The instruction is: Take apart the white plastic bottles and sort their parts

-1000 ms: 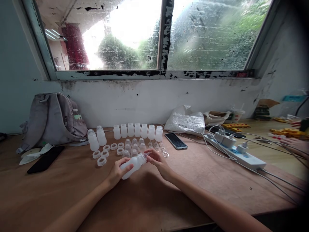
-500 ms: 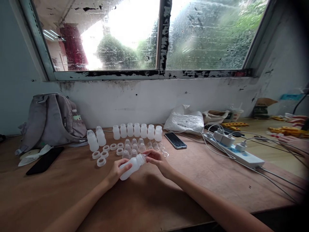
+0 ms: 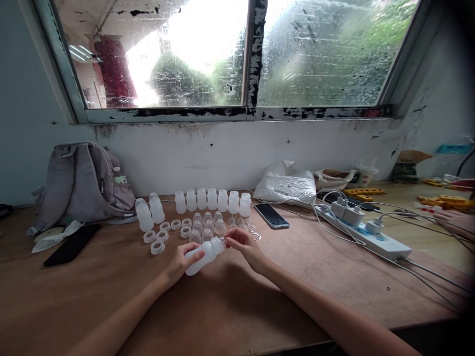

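Note:
My left hand (image 3: 181, 262) is wrapped round a frosted white baby bottle (image 3: 202, 258), tilted with its mouth up and to the right. At that mouth my right hand (image 3: 243, 244) pinches a clear bottle nipple (image 3: 224, 241), partly hidden by the fingers. Just beyond the hands, several clear domed caps (image 3: 208, 225) stand in rows. White screw rings (image 3: 158, 246) lie to their left, and more clear nipples (image 3: 252, 229) lie to their right. Behind them is a row of open-topped bottles (image 3: 212, 199). Two capped bottles (image 3: 144, 215) stand further left.
A grey backpack (image 3: 81, 183) and a black phone (image 3: 72, 244) are at the left. Another phone (image 3: 272, 216), a silver bag (image 3: 285, 184) and a white power strip (image 3: 363, 232) with trailing cables lie to the right. Another person's hand (image 3: 454, 220) shows at the right edge.
The nipple in my right fingers shows less beyond the bottle mouth, the fingertips being closer to the rim. The left hand keeps its hold. The whole view has shifted slightly.

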`<control>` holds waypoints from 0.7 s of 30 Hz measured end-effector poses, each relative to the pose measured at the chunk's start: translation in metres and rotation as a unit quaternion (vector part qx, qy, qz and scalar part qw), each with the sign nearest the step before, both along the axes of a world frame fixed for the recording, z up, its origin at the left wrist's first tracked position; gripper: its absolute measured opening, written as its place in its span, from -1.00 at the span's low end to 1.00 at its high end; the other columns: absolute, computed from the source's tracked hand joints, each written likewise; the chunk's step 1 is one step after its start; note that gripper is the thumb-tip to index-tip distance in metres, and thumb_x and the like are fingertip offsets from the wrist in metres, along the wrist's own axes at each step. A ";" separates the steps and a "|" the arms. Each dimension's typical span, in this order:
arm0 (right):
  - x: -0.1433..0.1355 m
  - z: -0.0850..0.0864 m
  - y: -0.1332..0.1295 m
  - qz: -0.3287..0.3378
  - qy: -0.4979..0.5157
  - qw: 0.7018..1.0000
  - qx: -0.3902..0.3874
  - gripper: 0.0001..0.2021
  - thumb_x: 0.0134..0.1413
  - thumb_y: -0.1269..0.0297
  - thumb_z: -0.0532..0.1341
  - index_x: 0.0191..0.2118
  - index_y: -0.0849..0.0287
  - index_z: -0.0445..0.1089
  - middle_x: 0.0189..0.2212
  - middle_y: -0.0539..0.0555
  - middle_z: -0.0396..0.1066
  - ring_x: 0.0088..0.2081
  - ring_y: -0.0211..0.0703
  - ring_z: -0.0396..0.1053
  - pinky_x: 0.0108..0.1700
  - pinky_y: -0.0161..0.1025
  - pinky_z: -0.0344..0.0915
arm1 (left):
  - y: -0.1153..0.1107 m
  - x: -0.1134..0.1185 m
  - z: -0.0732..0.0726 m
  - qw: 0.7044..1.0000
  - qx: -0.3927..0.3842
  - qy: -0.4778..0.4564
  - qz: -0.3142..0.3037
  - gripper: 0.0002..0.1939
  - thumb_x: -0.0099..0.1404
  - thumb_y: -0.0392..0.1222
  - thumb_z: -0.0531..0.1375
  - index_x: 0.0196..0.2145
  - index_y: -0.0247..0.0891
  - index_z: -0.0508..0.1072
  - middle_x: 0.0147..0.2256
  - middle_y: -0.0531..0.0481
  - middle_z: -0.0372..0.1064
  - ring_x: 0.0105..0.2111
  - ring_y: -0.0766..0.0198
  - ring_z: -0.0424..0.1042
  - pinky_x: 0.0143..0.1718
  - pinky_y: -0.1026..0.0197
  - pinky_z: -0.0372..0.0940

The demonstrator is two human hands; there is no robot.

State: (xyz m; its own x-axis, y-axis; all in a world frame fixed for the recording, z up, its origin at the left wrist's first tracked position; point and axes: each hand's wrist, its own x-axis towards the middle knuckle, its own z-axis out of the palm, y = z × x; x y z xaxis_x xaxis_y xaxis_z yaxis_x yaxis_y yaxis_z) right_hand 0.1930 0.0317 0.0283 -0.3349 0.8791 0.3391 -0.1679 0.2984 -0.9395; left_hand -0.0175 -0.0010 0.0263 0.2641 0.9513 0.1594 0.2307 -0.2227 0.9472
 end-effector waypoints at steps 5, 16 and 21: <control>0.001 0.000 -0.001 0.002 0.003 1.000 0.001 -0.87 -0.09 0.23 0.20 -0.39 0.17 0.33 -0.47 -0.02 0.29 -0.40 -0.26 0.26 -0.29 -0.25 0.19 | 0.000 0.000 0.000 1.000 -0.006 -0.002 0.000 -0.63 0.07 0.04 0.13 -0.36 -0.36 0.41 -0.48 0.00 0.33 -0.51 0.34 0.27 -0.54 0.35 0.11; 0.000 -0.004 0.003 -0.033 -0.038 0.999 0.020 -0.80 -0.07 0.16 0.18 -0.46 0.20 0.26 -0.56 -0.04 0.26 -0.51 -0.32 0.22 -0.44 -0.33 0.18 | 0.002 0.000 -0.002 1.000 0.002 -0.003 -0.009 -0.65 0.08 0.02 0.13 -0.36 -0.37 0.41 -0.46 0.00 0.34 -0.48 0.33 0.28 -0.51 0.36 0.12; 0.000 -0.007 0.003 -0.038 -0.098 0.994 0.039 -0.68 0.00 0.07 0.09 -0.58 0.20 0.15 -0.67 -0.09 0.16 -0.65 -0.40 0.10 -0.60 -0.39 0.05 | 0.000 0.001 -0.003 1.000 -0.009 0.013 -0.021 -0.64 0.07 0.02 0.14 -0.32 -0.36 0.42 -0.44 -0.01 0.35 -0.47 0.31 0.29 -0.50 0.35 0.13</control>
